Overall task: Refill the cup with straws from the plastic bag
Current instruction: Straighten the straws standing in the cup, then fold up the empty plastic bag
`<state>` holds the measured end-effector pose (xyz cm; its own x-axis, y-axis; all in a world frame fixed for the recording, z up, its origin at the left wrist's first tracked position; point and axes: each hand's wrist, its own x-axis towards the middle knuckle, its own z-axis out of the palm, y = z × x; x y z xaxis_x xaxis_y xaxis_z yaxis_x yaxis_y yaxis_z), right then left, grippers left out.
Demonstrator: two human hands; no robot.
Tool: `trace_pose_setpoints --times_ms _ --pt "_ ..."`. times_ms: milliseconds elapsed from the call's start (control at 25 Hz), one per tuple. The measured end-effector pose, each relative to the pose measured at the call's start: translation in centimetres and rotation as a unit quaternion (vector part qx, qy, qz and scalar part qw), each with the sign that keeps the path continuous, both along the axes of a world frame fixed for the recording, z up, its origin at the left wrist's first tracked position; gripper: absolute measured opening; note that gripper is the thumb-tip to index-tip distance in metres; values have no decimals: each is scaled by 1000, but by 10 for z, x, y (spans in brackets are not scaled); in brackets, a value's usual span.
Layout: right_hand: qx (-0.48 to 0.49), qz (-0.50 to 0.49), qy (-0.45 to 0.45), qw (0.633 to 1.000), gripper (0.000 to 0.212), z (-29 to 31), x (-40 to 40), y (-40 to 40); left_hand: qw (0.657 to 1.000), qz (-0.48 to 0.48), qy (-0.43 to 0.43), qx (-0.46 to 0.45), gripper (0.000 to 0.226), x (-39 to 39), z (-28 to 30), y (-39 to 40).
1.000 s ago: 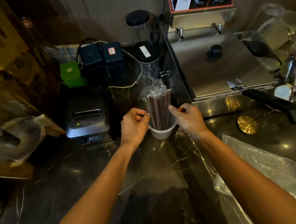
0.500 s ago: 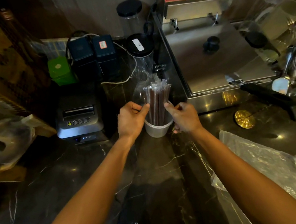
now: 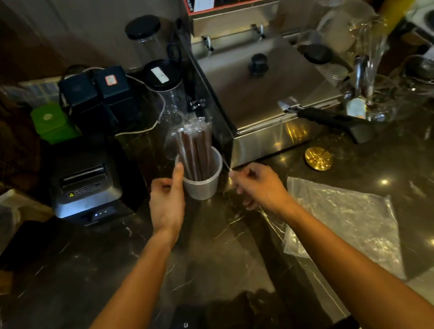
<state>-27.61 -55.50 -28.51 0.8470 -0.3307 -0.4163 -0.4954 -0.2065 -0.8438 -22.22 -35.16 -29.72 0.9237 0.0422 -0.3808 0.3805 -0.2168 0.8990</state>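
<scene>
Head view: my left hand [image 3: 167, 200] is bracing the light cup [image 3: 203, 178] of wrapped, slippery straws [image 3: 195, 150] with its thumb at the rim, while my right hand [image 3: 259, 186] is pinching something thin I cannot identify

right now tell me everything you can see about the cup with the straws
The cup is a small, translucent white plastic tub, upright on the dark marbled counter in front of a steel appliance. A bundle of dark brown straws in clear wrappers stands in it, well above the rim. The left hand rests against its left side, thumb at the rim.
</scene>
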Motion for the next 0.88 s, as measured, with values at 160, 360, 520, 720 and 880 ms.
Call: trace_pose_setpoints --times_ms 160,360,520,720,880 --pt "-185 -12 12 983 21 -16 -56 -18 998 8 50 38 67 -44 -15 -14" --pt "-372 28 84 924 33 -36 -137 -44 980 -162 115 19 40 -86 -30 -66" --pt "-423 106 159 886 63 -60 -175 -52 926 -339 165 26 15 -114 -28 -107" --pt "-433 132 174 874 55 -75 -202 -44 923 -335 186 27 30 -130 -41 -133" --pt "-403 127 128 897 54 -73 -207 -45 902 -390 174 56 28 -132 -46 -128"
